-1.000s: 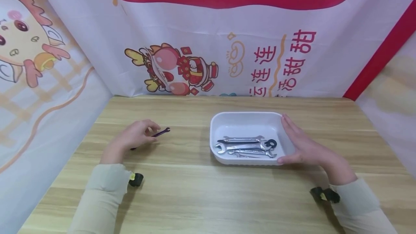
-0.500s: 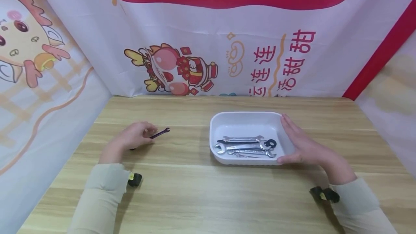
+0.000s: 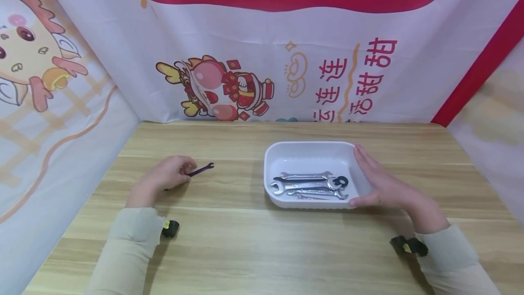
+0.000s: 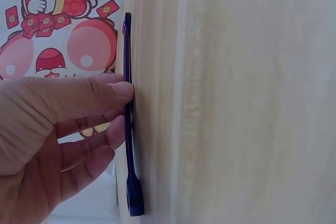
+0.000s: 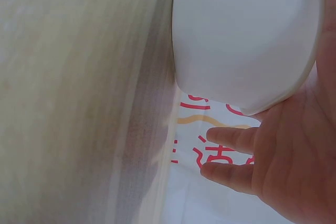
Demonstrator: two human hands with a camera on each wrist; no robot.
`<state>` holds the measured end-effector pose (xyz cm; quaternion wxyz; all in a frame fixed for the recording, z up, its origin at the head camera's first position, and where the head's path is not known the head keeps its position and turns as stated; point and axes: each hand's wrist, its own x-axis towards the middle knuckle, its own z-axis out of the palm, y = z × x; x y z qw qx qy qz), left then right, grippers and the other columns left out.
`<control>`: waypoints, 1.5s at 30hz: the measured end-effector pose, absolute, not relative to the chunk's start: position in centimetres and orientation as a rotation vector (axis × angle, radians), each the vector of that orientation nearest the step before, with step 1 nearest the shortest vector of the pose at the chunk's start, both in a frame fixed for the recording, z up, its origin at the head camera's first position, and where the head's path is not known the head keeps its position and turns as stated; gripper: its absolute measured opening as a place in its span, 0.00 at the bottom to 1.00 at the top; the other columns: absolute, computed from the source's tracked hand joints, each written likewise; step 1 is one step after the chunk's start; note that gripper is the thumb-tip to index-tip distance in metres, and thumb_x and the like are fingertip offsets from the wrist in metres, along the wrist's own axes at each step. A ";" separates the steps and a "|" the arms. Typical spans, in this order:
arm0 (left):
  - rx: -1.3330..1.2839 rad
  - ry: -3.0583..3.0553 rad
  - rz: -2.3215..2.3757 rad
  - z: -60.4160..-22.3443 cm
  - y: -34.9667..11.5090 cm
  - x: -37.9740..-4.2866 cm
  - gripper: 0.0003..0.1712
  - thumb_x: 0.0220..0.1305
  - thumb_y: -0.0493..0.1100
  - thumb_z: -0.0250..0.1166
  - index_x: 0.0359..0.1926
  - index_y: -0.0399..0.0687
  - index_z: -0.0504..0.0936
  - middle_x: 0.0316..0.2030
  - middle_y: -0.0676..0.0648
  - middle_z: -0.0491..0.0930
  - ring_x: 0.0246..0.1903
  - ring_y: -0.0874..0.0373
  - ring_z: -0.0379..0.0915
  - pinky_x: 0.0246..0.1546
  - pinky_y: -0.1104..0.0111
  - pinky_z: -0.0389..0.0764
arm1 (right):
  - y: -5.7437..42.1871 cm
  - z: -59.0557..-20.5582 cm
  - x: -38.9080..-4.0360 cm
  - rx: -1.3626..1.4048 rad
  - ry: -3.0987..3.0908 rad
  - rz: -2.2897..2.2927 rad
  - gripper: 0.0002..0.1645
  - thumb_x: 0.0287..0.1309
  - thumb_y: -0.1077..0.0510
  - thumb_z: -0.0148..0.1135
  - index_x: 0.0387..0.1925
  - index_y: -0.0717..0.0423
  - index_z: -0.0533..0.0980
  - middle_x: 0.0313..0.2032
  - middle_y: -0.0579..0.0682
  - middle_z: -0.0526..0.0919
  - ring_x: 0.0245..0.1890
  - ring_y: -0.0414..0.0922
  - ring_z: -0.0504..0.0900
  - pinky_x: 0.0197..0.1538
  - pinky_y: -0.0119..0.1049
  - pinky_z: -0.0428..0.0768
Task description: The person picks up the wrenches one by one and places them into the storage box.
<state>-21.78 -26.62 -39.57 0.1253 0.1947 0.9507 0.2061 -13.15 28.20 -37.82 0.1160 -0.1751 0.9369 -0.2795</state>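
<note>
My left hand (image 3: 165, 174) pinches a slim, dark purple open-end wrench (image 3: 200, 169) by its middle, at the left of the table. In the left wrist view the thumb lies on the near side of the wrench and the fingertips (image 4: 116, 132) are behind it; the tool is close along the wood. At the table's right, my right hand (image 3: 382, 188) holds the end of a white plastic bin (image 3: 311, 155), thumb at the near corner and fingers at the far one. Several silver wrenches (image 3: 304, 185) lie inside the bin, one with a black ring end.
The wooden table (image 3: 254, 249) ends at the back against a white and red printed cloth (image 3: 254, 26). More printed cloth hangs along the left and right sides. A small black wrist camera (image 3: 170, 228) sits at the left cuff.
My left hand has lowered slightly toward me and left, and more of the purple wrench shows past its fingers. My right hand and the bin have stayed put.
</note>
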 end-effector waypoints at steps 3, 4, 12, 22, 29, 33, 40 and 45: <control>0.540 2.790 0.583 -39.5 -26.7 -21.8 0.13 0.58 0.31 0.68 0.46 0.35 0.82 0.33 0.44 0.83 0.35 0.54 0.77 0.42 0.56 0.80 | 28.2 -37.8 -13.2 -0.519 2.749 -0.814 0.83 0.42 0.35 0.77 0.77 0.53 0.26 0.78 0.54 0.24 0.78 0.64 0.32 0.72 0.69 0.48; 0.530 2.793 0.577 -39.5 -26.7 -21.8 0.11 0.59 0.32 0.68 0.44 0.36 0.83 0.32 0.45 0.83 0.34 0.54 0.77 0.42 0.56 0.80 | 28.2 -37.8 -13.2 -0.521 2.750 -0.814 0.83 0.42 0.35 0.77 0.77 0.54 0.26 0.78 0.54 0.24 0.78 0.64 0.32 0.72 0.69 0.48; 0.498 2.781 0.582 -39.3 -26.6 -21.6 0.07 0.60 0.32 0.66 0.40 0.39 0.84 0.30 0.47 0.82 0.32 0.56 0.75 0.39 0.61 0.79 | 28.2 -37.8 -13.2 -0.518 2.754 -0.809 0.84 0.42 0.34 0.77 0.77 0.54 0.26 0.78 0.54 0.24 0.78 0.65 0.33 0.71 0.70 0.49; 0.517 2.717 0.652 -39.2 -26.8 -21.4 0.06 0.59 0.31 0.66 0.38 0.40 0.82 0.29 0.47 0.81 0.30 0.58 0.73 0.35 0.67 0.76 | 28.0 -37.6 -13.1 -0.498 2.749 -0.813 0.83 0.42 0.34 0.77 0.78 0.51 0.27 0.79 0.52 0.24 0.78 0.63 0.33 0.71 0.70 0.49; 0.532 2.682 0.687 -38.9 -26.8 -21.2 0.04 0.60 0.33 0.67 0.37 0.41 0.83 0.29 0.48 0.81 0.31 0.58 0.74 0.36 0.66 0.76 | 28.0 -37.6 -13.1 -0.497 2.745 -0.811 0.83 0.42 0.34 0.77 0.78 0.52 0.26 0.79 0.53 0.24 0.78 0.64 0.33 0.71 0.71 0.49; 0.546 2.677 0.693 -38.9 -26.8 -21.1 0.03 0.61 0.33 0.67 0.37 0.41 0.84 0.29 0.49 0.81 0.31 0.59 0.73 0.36 0.66 0.76 | 28.0 -37.6 -13.1 -0.501 2.747 -0.810 0.83 0.42 0.34 0.77 0.78 0.52 0.26 0.79 0.54 0.25 0.78 0.64 0.33 0.71 0.70 0.49; 0.578 2.685 0.688 -39.3 -27.1 -21.3 0.04 0.61 0.32 0.66 0.37 0.41 0.84 0.30 0.49 0.81 0.31 0.58 0.73 0.36 0.66 0.75 | 28.1 -37.8 -13.2 -0.499 2.748 -0.816 0.83 0.41 0.34 0.77 0.78 0.51 0.26 0.79 0.52 0.24 0.78 0.63 0.33 0.71 0.71 0.48; 0.582 2.680 0.696 -39.4 -27.1 -21.3 0.04 0.61 0.32 0.66 0.37 0.41 0.84 0.30 0.49 0.81 0.31 0.58 0.72 0.36 0.67 0.75 | 28.1 -37.7 -13.1 -0.502 2.748 -0.817 0.83 0.42 0.34 0.77 0.78 0.51 0.26 0.79 0.53 0.25 0.78 0.64 0.33 0.71 0.71 0.49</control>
